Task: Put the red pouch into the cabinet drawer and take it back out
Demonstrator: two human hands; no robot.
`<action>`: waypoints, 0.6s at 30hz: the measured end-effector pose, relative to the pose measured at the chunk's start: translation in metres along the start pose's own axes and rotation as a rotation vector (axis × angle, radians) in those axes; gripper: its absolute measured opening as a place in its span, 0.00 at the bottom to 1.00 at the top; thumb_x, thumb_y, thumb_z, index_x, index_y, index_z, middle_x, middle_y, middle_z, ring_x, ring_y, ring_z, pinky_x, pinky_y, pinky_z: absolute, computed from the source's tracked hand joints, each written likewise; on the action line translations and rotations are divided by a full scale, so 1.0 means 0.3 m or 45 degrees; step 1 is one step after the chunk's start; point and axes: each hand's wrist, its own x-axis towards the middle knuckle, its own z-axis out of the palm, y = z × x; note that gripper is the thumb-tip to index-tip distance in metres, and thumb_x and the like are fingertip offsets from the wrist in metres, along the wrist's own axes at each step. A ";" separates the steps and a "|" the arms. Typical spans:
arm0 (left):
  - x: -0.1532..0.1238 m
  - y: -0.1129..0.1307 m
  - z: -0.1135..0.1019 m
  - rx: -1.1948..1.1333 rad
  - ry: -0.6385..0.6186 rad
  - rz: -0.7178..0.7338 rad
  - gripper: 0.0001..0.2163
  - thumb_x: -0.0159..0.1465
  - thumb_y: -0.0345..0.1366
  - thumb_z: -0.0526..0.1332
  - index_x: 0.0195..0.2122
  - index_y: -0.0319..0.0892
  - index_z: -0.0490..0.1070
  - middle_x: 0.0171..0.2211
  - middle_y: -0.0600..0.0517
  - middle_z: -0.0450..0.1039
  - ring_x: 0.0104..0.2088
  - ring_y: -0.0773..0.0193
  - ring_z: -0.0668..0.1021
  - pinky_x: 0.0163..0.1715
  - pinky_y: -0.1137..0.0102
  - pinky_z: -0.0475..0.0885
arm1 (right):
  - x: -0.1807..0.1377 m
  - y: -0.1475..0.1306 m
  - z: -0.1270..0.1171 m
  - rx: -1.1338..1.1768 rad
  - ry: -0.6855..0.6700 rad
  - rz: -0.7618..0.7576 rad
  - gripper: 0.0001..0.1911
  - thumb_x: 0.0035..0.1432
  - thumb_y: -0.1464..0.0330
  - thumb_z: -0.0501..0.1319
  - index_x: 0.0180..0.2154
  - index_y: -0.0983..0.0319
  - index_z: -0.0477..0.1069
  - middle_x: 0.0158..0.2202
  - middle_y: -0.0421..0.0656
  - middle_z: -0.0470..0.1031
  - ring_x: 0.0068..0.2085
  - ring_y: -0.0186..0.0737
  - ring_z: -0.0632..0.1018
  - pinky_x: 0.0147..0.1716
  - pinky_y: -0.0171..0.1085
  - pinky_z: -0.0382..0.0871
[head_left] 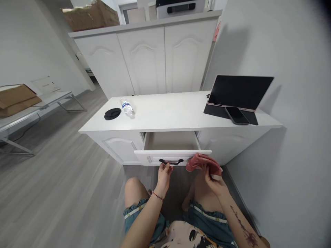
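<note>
My left hand (164,174) is closed on the black handle (177,162) of a white drawer (152,156). That drawer is pulled out from the middle of a white cabinet, and its visible floor is bare. In my right hand (216,182) is a bunched red cloth (204,163) with a whitish edge, gripped between thumb and fingers. The cloth hangs at the right end of the drawer front; whether it touches the front I cannot tell.
On the cabinet top (165,112) stand a tablet (240,91) with a phone (236,115) before it, a plastic bottle (127,107) lying down and a black round object (112,113). A wall (297,155) borders the right side. Cardboard boxes (19,98) sit at left.
</note>
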 end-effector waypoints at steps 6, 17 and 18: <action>0.082 0.010 0.022 0.052 0.013 0.016 0.14 0.49 0.36 0.72 0.31 0.42 0.68 0.31 0.54 0.72 0.29 0.70 0.74 0.41 0.68 0.68 | -0.013 -0.035 -0.020 -0.124 0.007 -0.165 0.20 0.58 0.78 0.44 0.42 0.63 0.73 0.39 0.45 0.80 0.43 0.32 0.79 0.40 0.32 0.77; 0.238 0.088 0.143 0.217 0.073 -0.070 0.13 0.49 0.35 0.69 0.29 0.43 0.64 0.31 0.55 0.71 0.30 0.69 0.75 0.40 0.69 0.63 | 0.015 0.073 -0.080 -0.453 0.008 -0.135 0.08 0.55 0.74 0.56 0.30 0.57 0.72 0.25 0.35 0.78 0.27 0.32 0.79 0.31 0.33 0.77; 0.254 0.093 0.151 0.228 0.079 -0.077 0.13 0.49 0.35 0.69 0.29 0.44 0.64 0.31 0.55 0.71 0.30 0.69 0.75 0.39 0.69 0.63 | 0.010 0.091 -0.078 -0.501 -0.001 -0.115 0.07 0.55 0.73 0.57 0.30 0.56 0.72 0.25 0.34 0.77 0.27 0.31 0.78 0.30 0.32 0.77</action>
